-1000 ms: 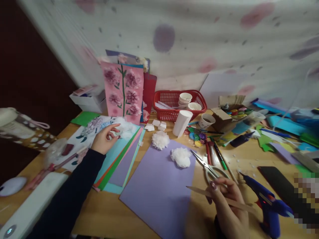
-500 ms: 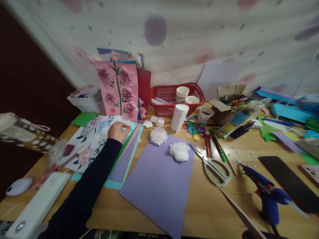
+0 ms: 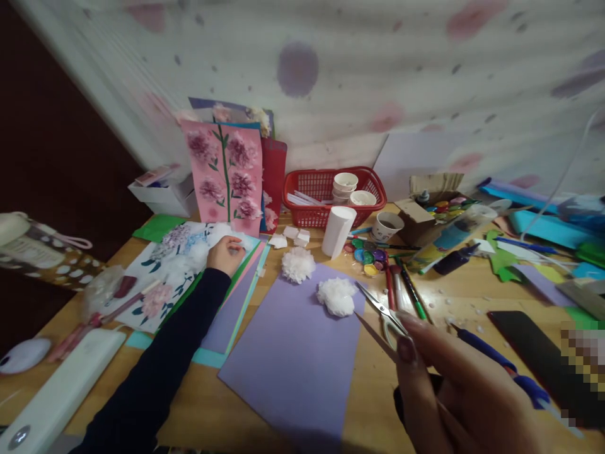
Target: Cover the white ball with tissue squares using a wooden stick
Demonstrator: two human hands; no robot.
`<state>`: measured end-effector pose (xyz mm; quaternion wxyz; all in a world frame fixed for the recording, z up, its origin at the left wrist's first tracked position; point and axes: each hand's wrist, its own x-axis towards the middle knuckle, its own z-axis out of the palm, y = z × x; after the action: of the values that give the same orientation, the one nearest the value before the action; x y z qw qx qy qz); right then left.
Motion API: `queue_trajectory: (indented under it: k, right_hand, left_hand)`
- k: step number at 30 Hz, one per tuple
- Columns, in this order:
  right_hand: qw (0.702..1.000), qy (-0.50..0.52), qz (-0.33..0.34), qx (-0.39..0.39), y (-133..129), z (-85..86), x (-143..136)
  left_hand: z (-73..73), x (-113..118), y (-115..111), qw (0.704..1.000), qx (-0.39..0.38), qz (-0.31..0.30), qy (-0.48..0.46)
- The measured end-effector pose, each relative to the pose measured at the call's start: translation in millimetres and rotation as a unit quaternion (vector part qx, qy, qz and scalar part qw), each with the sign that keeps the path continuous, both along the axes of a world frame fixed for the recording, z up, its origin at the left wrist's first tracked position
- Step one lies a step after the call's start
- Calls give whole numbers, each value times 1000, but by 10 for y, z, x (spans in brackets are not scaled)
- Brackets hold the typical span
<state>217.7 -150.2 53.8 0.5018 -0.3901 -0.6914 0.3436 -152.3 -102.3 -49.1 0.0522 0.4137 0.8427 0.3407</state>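
My left hand (image 3: 227, 254) reaches over the stacked coloured paper (image 3: 222, 328), fingers curled in a pinch beside white fluffy material (image 3: 220, 232); what is between the fingertips is too small to make out. At lower right my right hand (image 3: 466, 388) grips a thin pointed tool (image 3: 378, 332) between thumb and finger, its tip directed at a white ruffled flower (image 3: 336, 296) on a purple sheet (image 3: 288, 359). A second white flower (image 3: 297, 265) sits at the sheet's top edge. Scissors (image 3: 380, 304) lie beside the sheet, their handles partly hidden by my right hand.
A red basket (image 3: 309, 217) with paper cups stands at the back, near a white roll (image 3: 338, 233) and paints (image 3: 367, 257). A blue glue gun (image 3: 486, 350) lies behind my right hand. Left are a white power strip (image 3: 70, 384) and a pink flower picture (image 3: 225, 176).
My right hand has come into view at lower right with the pointed tool, now in front of the scissors and glue gun. My left hand has shifted only slightly, and the view has tilted a little.
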Motion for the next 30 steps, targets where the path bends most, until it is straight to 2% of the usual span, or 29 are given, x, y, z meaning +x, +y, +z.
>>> queue_trajectory:
  k: [3, 5, 8, 10, 13, 17, 20, 22, 24, 30]
  right_hand:
    - [985, -93, -21, 144, 118, -42, -95]
    - [978, -108, -72, 163, 194, -137, -139]
    - [984, -54, -113, 128, 329, -348, -173]
    - [991, -15, -95, 89, 418, -488, -182]
    - [998, 10, -46, 33, 511, -643, -203]
    - [1000, -11, -16, -4, 577, -770, -241]
    - [999, -35, 7, -9, 627, -865, -242]
    - [999, -44, 16, -10, 659, -925, -232]
    - [998, -55, 13, -12, 682, -970, -223]
    - [997, -76, -20, -12, 726, -1012, -223]
  left_hand:
    - [5, -13, 36, 1000, 3, 18, -13]
    - [-2, -15, 65, 999, 11, 26, -16]
    - [11, -4, 60, 999, 37, 13, -22]
    - [63, 30, 12, 998, 58, -7, -34]
    - [216, 160, -97, 993, 82, -53, -62]
    - [465, 522, -210, 976, 95, -150, -130]
    - [575, 861, -218, 927, 79, -269, -250]
    - [590, 1053, -188, 900, 54, -317, -295]
    - [574, 1194, -141, 889, 31, -345, -300]
    - [493, 1413, 6, 898, -13, -406, -167]
